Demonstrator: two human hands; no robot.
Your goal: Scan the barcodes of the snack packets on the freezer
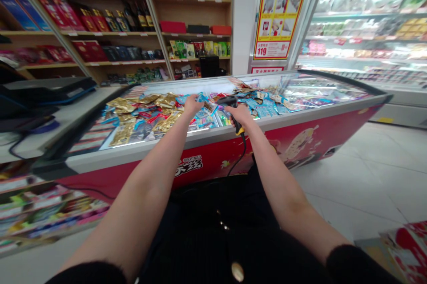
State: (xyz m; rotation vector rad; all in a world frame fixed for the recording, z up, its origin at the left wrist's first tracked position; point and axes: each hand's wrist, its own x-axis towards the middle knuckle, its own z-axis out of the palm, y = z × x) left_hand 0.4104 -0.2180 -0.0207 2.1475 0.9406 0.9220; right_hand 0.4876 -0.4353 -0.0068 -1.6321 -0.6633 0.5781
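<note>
My right hand (pixel 242 115) is wrapped round the grip of a black barcode scanner (pixel 227 101) with yellow trim, its head pointing left. A dark cable (pixel 244 148) hangs from its handle down the freezer's front. To the left, my left hand (pixel 192 105) grips a small packet (pixel 208 105) with blue and brown print, held up just in front of the scanner head. Both hands are over the open middle of a red chest freezer (pixel 207 148). Gold packets (pixel 167 100) lie left of my hands, blue packets (pixel 267 107) to the right.
Glass lids (pixel 328 90) cover the freezer's right end. A counter (pixel 71 117) with dark equipment stands at the left. Behind are shelves (pixel 110 32) of boxes and bottles, a red fire-hydrant poster (pixel 283 12) and a lit display cooler (pixel 363 30). A printed carton (pixel 405 248) sits at lower right.
</note>
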